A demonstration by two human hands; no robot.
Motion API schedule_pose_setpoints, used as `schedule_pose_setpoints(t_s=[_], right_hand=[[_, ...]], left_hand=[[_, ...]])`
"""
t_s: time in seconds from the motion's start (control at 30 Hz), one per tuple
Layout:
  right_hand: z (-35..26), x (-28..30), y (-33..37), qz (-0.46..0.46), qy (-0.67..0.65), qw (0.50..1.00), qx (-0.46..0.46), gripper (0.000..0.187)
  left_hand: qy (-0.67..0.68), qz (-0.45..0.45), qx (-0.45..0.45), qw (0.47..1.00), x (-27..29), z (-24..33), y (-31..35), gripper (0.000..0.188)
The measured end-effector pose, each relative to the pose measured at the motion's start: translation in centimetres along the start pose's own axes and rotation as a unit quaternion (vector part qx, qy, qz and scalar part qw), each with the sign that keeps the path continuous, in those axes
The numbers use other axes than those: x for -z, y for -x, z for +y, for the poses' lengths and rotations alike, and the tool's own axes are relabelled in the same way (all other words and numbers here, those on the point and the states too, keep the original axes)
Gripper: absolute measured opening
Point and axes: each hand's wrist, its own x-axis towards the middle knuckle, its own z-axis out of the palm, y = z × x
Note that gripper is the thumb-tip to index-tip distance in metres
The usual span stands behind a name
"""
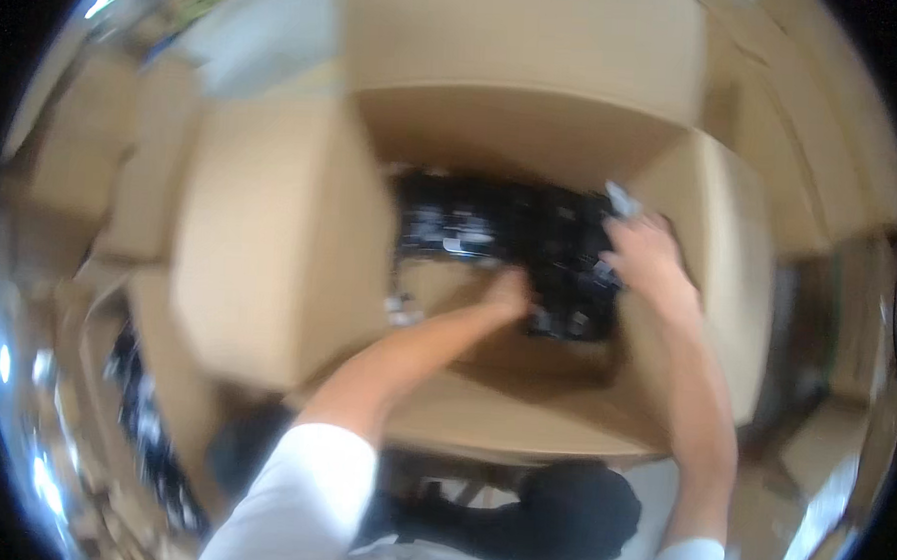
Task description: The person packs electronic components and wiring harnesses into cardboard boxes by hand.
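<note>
In front of me stands a large open cardboard box (pixel 522 423) with several shiny black plastic-wrapped packages (pixel 561 225) inside. My left hand (pixel 511 291) reaches in at the left edge of the right-hand packages; its fingers are smeared by motion and whatever they may hold is hidden. My right hand (pixel 648 254) is at the right edge of the same packages, its fingers apart and against the black wrapping. A small pale, shiny piece (pixel 622 200) sticks up beside its fingers; I cannot make out whether it is loose wrapping.
The box's flaps stand spread, with a left flap (pixel 255 242), a far flap (pixel 524 38) and a right flap (pixel 739 283). More cardboard boxes (pixel 84 144) crowd the left side. Black wrapped items (pixel 147 417) lie at the lower left. Further cardboard (pixel 806 125) stands at the right.
</note>
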Motion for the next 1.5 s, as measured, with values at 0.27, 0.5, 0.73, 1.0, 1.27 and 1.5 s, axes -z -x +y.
schedule_pose_setpoints(t_s=[0.27,0.5,0.73,1.0,1.27,1.5], right_hand=[[4.6,-2.1,4.3,-0.032,-0.08,0.996,0.001,0.031],[-3.9,4.4,7.7,-0.023,-0.244,0.97,0.009,0.029],[-9.0,9.5,9.3,-0.046,-0.167,0.983,0.053,0.032],[-25.6,13.6,8.0,-0.074,-0.165,0.964,0.197,0.039],[-26.3,13.5,9.8,-0.106,-0.129,0.957,0.239,0.037],[-34.6,19.9,10.1,-0.036,-0.424,0.871,0.244,0.043]], left_hand=[[-0.091,0.133,-0.32,0.934,22.3,18.5,23.6,0.033],[-0.237,0.576,-0.02,0.782,40.7,1.1,49.8,0.023],[-0.131,0.527,0.259,0.799,40.7,-15.4,50.8,0.054],[-0.038,0.452,0.328,0.829,42.6,-17.1,46.9,0.064],[-0.029,0.576,0.151,0.803,39.7,-10.3,54.3,0.038],[0.285,0.443,-0.068,0.847,41.7,4.5,61.8,0.051]])
